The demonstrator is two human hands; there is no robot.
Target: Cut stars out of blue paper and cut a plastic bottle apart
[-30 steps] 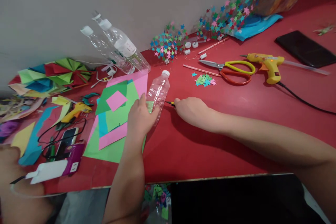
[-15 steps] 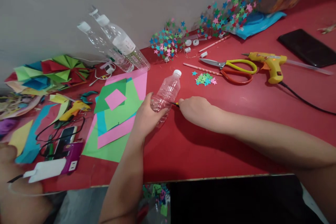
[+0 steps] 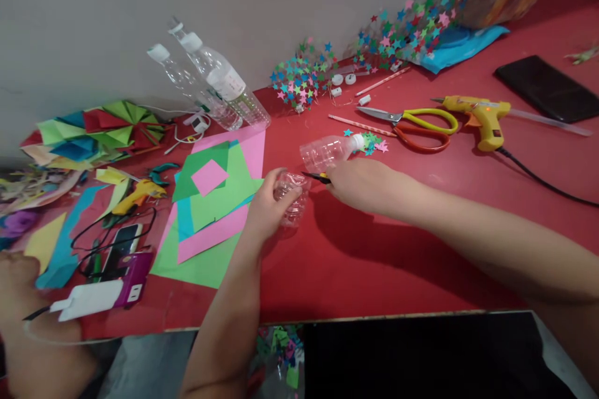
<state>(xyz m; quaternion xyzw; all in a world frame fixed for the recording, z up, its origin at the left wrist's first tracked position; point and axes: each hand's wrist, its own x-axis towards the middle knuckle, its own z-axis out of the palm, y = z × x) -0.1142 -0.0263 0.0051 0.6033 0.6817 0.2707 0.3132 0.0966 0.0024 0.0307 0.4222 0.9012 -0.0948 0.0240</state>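
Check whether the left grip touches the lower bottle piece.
Touching: in the head view, the left grip lays its thumb over the lower bottle piece.

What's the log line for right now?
left hand: holds bottle base | right hand: grips cutter | capped bottle top: on its side

Flat red tabletop (image 3: 346, 287), busily strewn

On its left we see overlapping pink, green and blue paper sheets (image 3: 218, 209). Behind them stand clear plastic bottles with white caps (image 3: 229, 84). In the middle we find a clear plastic bottle top (image 3: 325, 151), its white cap (image 3: 359, 141) overlapping small multicoloured paper stars (image 3: 375, 143). Rightward lie silver-bladed scissors with yellow and red handles (image 3: 399, 117), a yellow plastic glue gun (image 3: 489, 115) and a black rectangular phone (image 3: 546, 88).
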